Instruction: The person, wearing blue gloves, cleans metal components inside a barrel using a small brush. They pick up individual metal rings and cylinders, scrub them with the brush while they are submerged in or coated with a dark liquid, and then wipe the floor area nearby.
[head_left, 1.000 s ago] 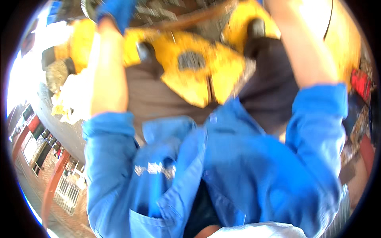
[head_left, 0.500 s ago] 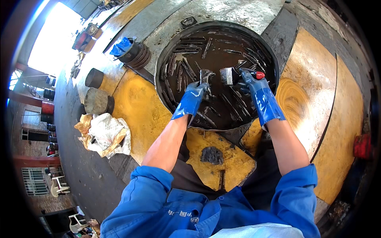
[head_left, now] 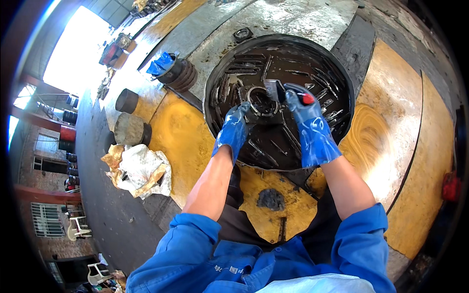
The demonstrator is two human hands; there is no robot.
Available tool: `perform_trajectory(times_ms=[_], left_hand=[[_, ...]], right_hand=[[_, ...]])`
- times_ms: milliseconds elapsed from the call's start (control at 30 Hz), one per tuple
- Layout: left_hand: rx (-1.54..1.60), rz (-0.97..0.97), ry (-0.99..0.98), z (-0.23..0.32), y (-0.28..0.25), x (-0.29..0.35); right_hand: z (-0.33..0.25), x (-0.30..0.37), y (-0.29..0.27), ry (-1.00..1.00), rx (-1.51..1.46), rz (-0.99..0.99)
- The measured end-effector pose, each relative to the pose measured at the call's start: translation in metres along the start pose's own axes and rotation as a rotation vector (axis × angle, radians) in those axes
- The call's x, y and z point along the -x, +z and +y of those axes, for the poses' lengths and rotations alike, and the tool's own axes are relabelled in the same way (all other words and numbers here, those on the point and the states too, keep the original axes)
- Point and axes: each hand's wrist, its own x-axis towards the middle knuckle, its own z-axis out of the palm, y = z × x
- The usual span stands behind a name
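My left hand (head_left: 231, 131), in a blue rubber glove, is closed on the near-left edge of a round metal ring (head_left: 264, 114), dark and wet. The ring is tilted so its opening faces up toward me, over a wide round pan (head_left: 352, 97) of dark liquid. In my other blue glove, my right hand (head_left: 310, 128) grips a paintbrush (head_left: 271, 90) with a red-tipped handle. Its bristles point left, at the ring's upper right edge; whether they touch it I cannot tell. Several thin dark strips (head_left: 299, 73) lie in the pan.
To the left stand a dark bucket (head_left: 183, 73) with blue plastic in it, a short pipe piece (head_left: 127, 100) and a round metal block (head_left: 129, 128). A crumpled white bag (head_left: 146, 168) lies nearer. Between my legs sits a dark lump (head_left: 271, 199) on the yellow plate (head_left: 259, 224).
The ring has turned, its opening now facing up toward me. My right hand has brought the brush left and up to the ring's edge. The whole view has shifted slightly.
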Motion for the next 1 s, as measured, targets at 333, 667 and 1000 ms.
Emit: perform_trajectory(times_ms=[333, 667, 1000], left_hand=[[0.058, 0.002, 0.006, 0.000, 0.019, 0.007], [-0.700, -0.030, 0.201, -0.012, 0.027, -0.015], [-0.337, -0.147, 0.103, -0.038, 0.015, -0.021]], right_hand=[[0.027, -0.001, 0.006, -0.496, 0.495, 0.019], [0.009, -0.020, -0.014, 0.005, 0.281, 0.076], [0.019, 0.014, 0.003, -0.202, 0.390, -0.185]])
